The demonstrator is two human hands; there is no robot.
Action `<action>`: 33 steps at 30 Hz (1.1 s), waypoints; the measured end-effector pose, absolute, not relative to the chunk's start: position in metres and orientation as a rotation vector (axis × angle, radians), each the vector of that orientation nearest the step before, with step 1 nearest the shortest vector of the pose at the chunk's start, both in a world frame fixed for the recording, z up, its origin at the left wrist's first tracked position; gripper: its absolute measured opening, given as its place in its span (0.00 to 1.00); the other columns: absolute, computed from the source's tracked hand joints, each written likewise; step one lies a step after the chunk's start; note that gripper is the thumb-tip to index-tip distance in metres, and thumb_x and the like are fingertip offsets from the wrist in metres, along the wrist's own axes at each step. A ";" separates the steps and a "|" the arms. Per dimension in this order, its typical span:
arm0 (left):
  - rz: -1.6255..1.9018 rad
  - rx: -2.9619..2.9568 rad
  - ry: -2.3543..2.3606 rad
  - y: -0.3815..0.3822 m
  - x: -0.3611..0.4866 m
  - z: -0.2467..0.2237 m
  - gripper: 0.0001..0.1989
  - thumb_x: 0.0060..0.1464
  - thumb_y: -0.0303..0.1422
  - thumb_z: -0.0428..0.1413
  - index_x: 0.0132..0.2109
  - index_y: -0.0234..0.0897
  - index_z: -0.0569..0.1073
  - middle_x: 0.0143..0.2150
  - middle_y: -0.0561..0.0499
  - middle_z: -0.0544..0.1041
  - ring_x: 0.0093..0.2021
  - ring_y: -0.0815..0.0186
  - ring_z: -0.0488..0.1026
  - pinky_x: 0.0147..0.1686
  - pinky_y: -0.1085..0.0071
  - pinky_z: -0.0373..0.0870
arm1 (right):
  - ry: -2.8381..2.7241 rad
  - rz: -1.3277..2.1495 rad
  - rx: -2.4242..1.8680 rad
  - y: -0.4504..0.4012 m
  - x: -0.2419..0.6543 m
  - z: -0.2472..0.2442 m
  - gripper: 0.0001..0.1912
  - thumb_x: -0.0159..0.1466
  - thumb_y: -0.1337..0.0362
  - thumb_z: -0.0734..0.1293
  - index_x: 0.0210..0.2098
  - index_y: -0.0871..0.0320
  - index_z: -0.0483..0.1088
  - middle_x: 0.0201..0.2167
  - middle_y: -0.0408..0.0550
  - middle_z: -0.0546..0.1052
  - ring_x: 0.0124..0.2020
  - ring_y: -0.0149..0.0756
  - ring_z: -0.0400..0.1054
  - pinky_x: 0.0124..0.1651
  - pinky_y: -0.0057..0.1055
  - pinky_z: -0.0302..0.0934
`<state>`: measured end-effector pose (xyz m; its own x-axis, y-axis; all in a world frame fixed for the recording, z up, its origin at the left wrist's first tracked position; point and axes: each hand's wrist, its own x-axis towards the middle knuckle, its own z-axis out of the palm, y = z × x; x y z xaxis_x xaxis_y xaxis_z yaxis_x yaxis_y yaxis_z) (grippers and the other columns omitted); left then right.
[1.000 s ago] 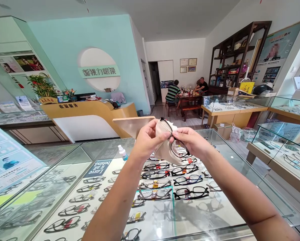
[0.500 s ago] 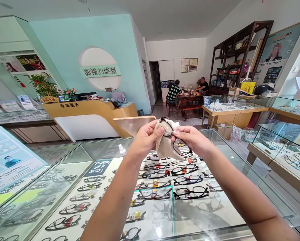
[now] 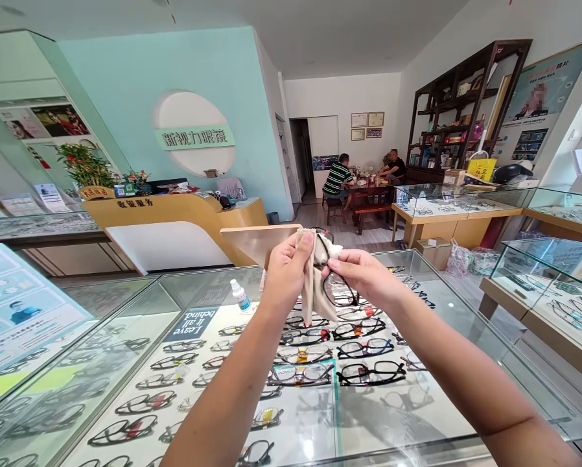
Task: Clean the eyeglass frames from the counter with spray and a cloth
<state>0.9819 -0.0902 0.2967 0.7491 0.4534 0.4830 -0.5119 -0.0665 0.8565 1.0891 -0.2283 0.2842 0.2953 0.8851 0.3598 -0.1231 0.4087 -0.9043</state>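
Over the glass display case, both hands hold a dark-framed pair of eyeglasses [image 3: 340,290] and a beige cleaning cloth [image 3: 313,295]. My left hand [image 3: 287,268] is closed on the cloth, thumb on top, pressing it around the far lens. My right hand [image 3: 358,271] pinches the frame near its middle, between thumb and fingers. The near lens hangs bare below the right fingers. Part of the cloth drapes down from the left fingers, and a pale bunched end shows beyond the frame.
Rows of eyeglasses [image 3: 369,374] lie in the glass case [image 3: 398,434] below. A small white spray bottle [image 3: 240,296] stands left of my hands. A wooden-edged panel [image 3: 252,243] rises behind. Two people sit at a far table [image 3: 376,192]. More display cases [image 3: 553,285] stand right.
The eyeglasses and cloth have shifted slightly left and turned. My left thumb has moved up along the cloth, and the right hand has come slightly left and lower.
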 end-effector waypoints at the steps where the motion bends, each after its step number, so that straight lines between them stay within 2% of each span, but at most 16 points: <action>1: 0.711 1.442 -0.066 -0.086 0.980 0.298 0.25 0.59 0.55 0.68 0.38 0.37 0.75 0.25 0.54 0.76 0.21 0.70 0.73 0.23 0.75 0.73 | -1.053 0.790 -0.914 -0.230 1.092 0.285 0.20 0.60 0.47 0.82 0.34 0.58 0.84 0.35 0.46 0.82 0.38 0.32 0.72 0.47 0.30 0.63; 4: 0.524 1.461 -0.107 -0.078 0.977 0.302 0.26 0.54 0.50 0.73 0.48 0.37 0.77 0.32 0.50 0.81 0.27 0.65 0.79 0.30 0.70 0.79 | -1.033 0.780 -0.933 -0.234 1.097 0.288 0.20 0.60 0.47 0.81 0.34 0.59 0.83 0.32 0.44 0.80 0.33 0.30 0.69 0.40 0.29 0.61; 7: 0.526 1.459 -0.126 -0.080 0.977 0.304 0.30 0.50 0.45 0.76 0.53 0.38 0.75 0.34 0.51 0.82 0.29 0.66 0.79 0.32 0.72 0.79 | -0.989 0.806 -0.903 -0.233 1.096 0.288 0.20 0.59 0.47 0.82 0.33 0.59 0.83 0.30 0.44 0.80 0.31 0.30 0.68 0.37 0.29 0.62; 12: 0.727 1.439 -0.094 -0.093 0.983 0.298 0.26 0.48 0.45 0.77 0.44 0.38 0.74 0.25 0.57 0.76 0.23 0.71 0.73 0.26 0.78 0.72 | -0.911 0.887 -0.813 -0.223 1.085 0.283 0.20 0.54 0.48 0.85 0.31 0.58 0.84 0.32 0.46 0.81 0.33 0.30 0.71 0.40 0.28 0.66; 20: 0.959 1.454 -0.004 -0.097 0.987 0.293 0.25 0.58 0.56 0.68 0.36 0.38 0.73 0.22 0.59 0.68 0.17 0.76 0.62 0.17 0.79 0.59 | -0.986 0.871 -0.827 -0.214 1.081 0.272 0.22 0.56 0.46 0.84 0.32 0.59 0.83 0.32 0.47 0.82 0.36 0.33 0.73 0.45 0.32 0.66; 22: 0.882 1.458 -0.012 -0.091 0.985 0.294 0.26 0.59 0.57 0.66 0.36 0.37 0.73 0.23 0.57 0.71 0.17 0.75 0.64 0.18 0.78 0.62 | -1.008 0.843 -0.849 -0.217 1.084 0.274 0.22 0.56 0.46 0.83 0.33 0.59 0.84 0.34 0.47 0.82 0.37 0.34 0.73 0.46 0.32 0.65; 24: 0.727 1.469 -0.045 -0.083 0.981 0.297 0.26 0.59 0.57 0.67 0.37 0.37 0.74 0.25 0.54 0.75 0.20 0.71 0.70 0.21 0.75 0.70 | -1.025 0.809 -0.877 -0.223 1.088 0.277 0.21 0.58 0.46 0.83 0.33 0.59 0.84 0.35 0.47 0.82 0.38 0.33 0.72 0.46 0.31 0.64; 27: 0.555 1.510 -0.127 -0.074 0.974 0.302 0.25 0.56 0.52 0.71 0.45 0.37 0.76 0.33 0.49 0.81 0.27 0.65 0.78 0.29 0.71 0.78 | -1.028 0.777 -0.897 -0.231 1.093 0.283 0.19 0.60 0.48 0.82 0.33 0.58 0.84 0.34 0.46 0.82 0.36 0.32 0.71 0.44 0.30 0.63; 30: 0.555 1.531 -0.174 -0.076 0.972 0.304 0.25 0.53 0.46 0.75 0.49 0.38 0.75 0.34 0.51 0.81 0.30 0.66 0.79 0.30 0.73 0.78 | -0.995 0.813 -0.858 -0.231 1.091 0.285 0.20 0.58 0.47 0.83 0.33 0.58 0.84 0.33 0.46 0.82 0.34 0.32 0.71 0.42 0.30 0.64; 33: 0.684 1.500 -0.152 -0.086 0.975 0.302 0.24 0.52 0.46 0.75 0.44 0.39 0.74 0.28 0.56 0.77 0.23 0.70 0.74 0.25 0.76 0.73 | -0.981 0.835 -0.836 -0.225 1.083 0.282 0.22 0.56 0.46 0.84 0.32 0.58 0.84 0.32 0.46 0.81 0.33 0.31 0.71 0.42 0.30 0.65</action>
<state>0.9747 -0.0865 0.3024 0.8057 0.3212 0.4976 -0.5021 -0.0752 0.8615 1.0830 -0.2249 0.2820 0.3207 0.8790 0.3529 -0.2082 0.4289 -0.8790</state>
